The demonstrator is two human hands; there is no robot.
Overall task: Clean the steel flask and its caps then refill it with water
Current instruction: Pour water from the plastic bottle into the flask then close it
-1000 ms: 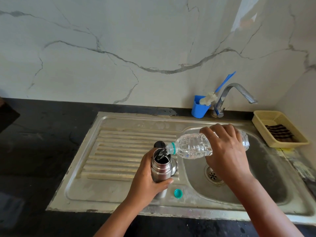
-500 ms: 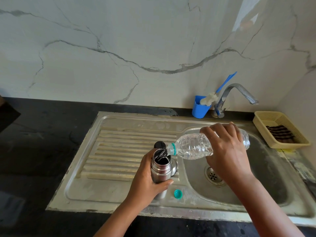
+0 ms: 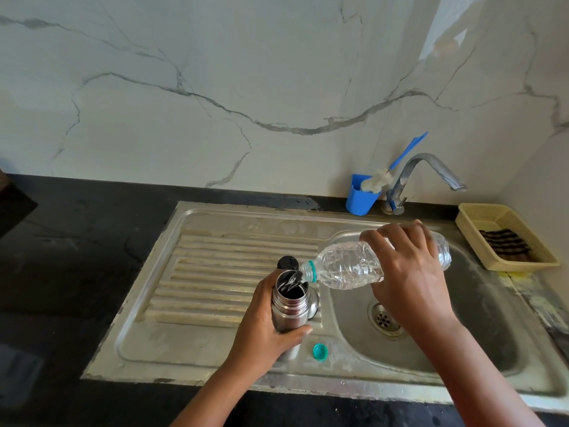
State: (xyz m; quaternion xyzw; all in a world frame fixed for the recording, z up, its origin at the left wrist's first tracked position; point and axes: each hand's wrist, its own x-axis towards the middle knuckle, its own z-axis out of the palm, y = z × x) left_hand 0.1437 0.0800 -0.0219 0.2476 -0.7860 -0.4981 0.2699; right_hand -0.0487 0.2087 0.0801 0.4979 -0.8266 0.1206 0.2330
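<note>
Two hands work over the steel sink (image 3: pixel 215 362), whose ribbed drainboard serves as the landmark. Nearest the camera, the left hand (image 3: pixel 261 331) wraps round the body of the steel flask (image 3: pixel 289 312), thumb across its front and fingers behind, holding it upright on the drainboard's right edge. The flask is a brushed, shiny cylinder with ringed grooves below an uncapped mouth that looks dark inside. Just right of its base a small teal bottle cap (image 3: pixel 320 351) lies on the sink's flat front part. The right hand (image 3: pixel 409 272) grips a clear ribbed plastic bottle (image 3: pixel 348 266) from above, fingers curled over its middle, tipping it almost level so its teal-ringed neck sits at the flask's rim and water runs into the opening. Behind the flask, on the ribs, stands a black cap (image 3: pixel 288 262), and a rounded steel piece, possibly the flask's outer cap, peeks out at the flask's right side. Farther back, beyond the drainboard's far right corner, a blue cup (image 3: pixel 360 200) holds a white-bristled brush (image 3: pixel 377 181) beside the tap (image 3: pixel 431 167). A yellow basket (image 3: pixel 480 211) sits to the right of the basin.
</note>
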